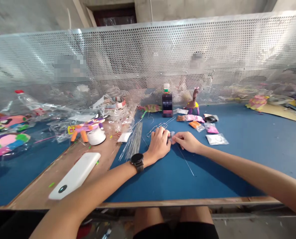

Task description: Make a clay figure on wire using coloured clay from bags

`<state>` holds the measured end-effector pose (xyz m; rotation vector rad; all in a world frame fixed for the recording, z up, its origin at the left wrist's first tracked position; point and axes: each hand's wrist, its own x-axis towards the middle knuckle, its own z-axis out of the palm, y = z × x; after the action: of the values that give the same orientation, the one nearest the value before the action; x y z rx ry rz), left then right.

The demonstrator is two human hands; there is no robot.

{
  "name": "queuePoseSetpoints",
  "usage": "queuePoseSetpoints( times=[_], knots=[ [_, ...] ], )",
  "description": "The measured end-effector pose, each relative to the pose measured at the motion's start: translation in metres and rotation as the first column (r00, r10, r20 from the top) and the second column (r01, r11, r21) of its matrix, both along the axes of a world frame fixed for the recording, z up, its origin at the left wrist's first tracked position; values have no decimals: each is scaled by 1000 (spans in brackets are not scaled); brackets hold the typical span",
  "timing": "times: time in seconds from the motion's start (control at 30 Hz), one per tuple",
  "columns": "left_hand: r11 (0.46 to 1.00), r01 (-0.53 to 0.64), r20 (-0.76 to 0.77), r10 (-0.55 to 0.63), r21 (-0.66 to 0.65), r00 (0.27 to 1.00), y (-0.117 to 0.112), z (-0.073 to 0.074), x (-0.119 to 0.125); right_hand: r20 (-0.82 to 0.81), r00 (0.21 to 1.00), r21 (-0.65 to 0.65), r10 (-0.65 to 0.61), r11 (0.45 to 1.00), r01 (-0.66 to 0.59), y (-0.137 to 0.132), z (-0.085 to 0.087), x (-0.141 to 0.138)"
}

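My left hand [159, 143], with a black watch [137, 160] on its wrist, rests on the blue mat with its fingers curled. From its fingertips a small clear plastic packet [172, 133] sticks out. My right hand [187, 141] pinches the packet's other side, so both hands meet at it. What the packet holds is hidden. A thin straight wire [187, 162] lies on the mat just below the right hand. Bent wire pieces [160, 126] lie behind the left hand. A bundle of straight wires [135, 141] spreads to its left.
Small clay packets, including an orange one [196, 125] and a white one [217, 139], lie at right. A dark bottle [167, 105] and a clay dinosaur figure [194, 101] stand behind. A white power bank [75, 176] lies at left. A perforated metal panel [148, 56] closes the back.
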<state>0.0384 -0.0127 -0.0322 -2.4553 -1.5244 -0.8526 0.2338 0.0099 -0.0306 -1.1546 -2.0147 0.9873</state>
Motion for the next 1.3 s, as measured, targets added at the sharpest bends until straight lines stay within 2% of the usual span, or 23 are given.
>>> queuePoseSetpoints(
  times=[0.07, 0.17, 0.27, 0.33, 0.4, 0.5, 0.7, 0.97, 1.13, 1.3],
  knots=[
    [996, 9, 36, -6, -88, 999, 2, -1, 0, 10, 1000, 26, -5, 1000, 5, -2, 1, -3],
    [978, 60, 111, -39, -198, 993, 0, 0, -1, 95, 995, 164, -32, 986, 16, -10, 1, -6],
    [958, 199, 228, -151, -206, 962, -7, 4, -4, 259, 962, 302, -83, 953, 1, -20, 2, -7],
    [937, 274, 318, -198, -216, 927, -12, 6, -5, 367, 926, 357, -87, 933, -54, -25, 2, -5],
    [931, 294, 372, -200, -218, 907, -16, 8, -4, 451, 889, 393, -78, 912, -119, -27, 3, -4],
    [945, 272, 364, -191, -185, 912, -18, 9, -2, 498, 863, 408, -82, 900, -150, -27, 3, -3],
    [933, 329, 333, -266, -149, 905, -8, 4, -4, 453, 887, 432, -91, 893, -129, -25, 1, -5],
    [921, 354, 375, -273, -165, 886, -3, 4, -6, 395, 915, 541, -77, 825, -164, -27, 3, -2],
    [912, 368, 400, -273, -181, 875, -1, 5, -7, 300, 951, 541, -73, 834, -106, -26, 0, -2],
    [896, 399, 435, -287, -192, 853, 1, 4, -9, 168, 984, 474, -58, 880, -29, -24, -2, -2]
  ],
)
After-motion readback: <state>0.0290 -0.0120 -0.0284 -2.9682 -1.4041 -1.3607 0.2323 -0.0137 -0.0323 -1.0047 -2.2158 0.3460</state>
